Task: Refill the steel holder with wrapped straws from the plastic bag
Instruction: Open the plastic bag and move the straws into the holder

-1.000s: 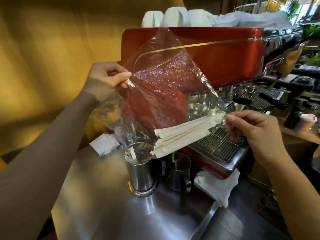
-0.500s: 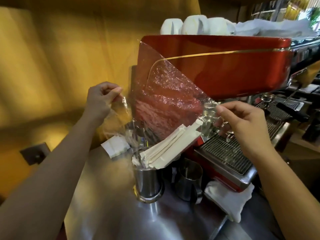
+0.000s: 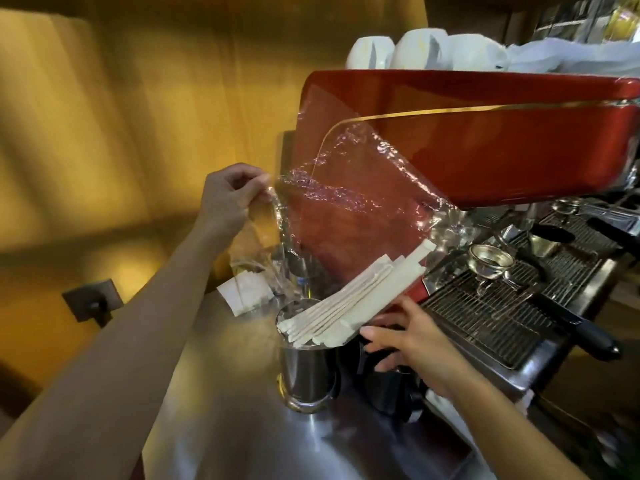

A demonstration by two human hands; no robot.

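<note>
A clear plastic bag (image 3: pixel 349 199) hangs tilted in front of the red espresso machine. My left hand (image 3: pixel 230 199) pinches its upper left edge. A bundle of white paper-wrapped straws (image 3: pixel 353 303) slants down out of the bag, its lower ends over the mouth of the steel holder (image 3: pixel 306 372) on the counter. My right hand (image 3: pixel 401 336) is low beside the holder, fingers spread under the lower end of the straws, touching them; it holds nothing firmly that I can see.
The red espresso machine (image 3: pixel 485 140) with white cups on top stands right behind. Its drip grate (image 3: pixel 491 306) and portafilter handles lie to the right. A second steel pitcher (image 3: pixel 388 386) stands next to the holder, and a white paper slip (image 3: pixel 244 292) lies behind it.
The bag tilted steeper and the straws slid down toward the holder. My right hand let go of the bag's right corner and dropped down beside the holder, under the straws.
</note>
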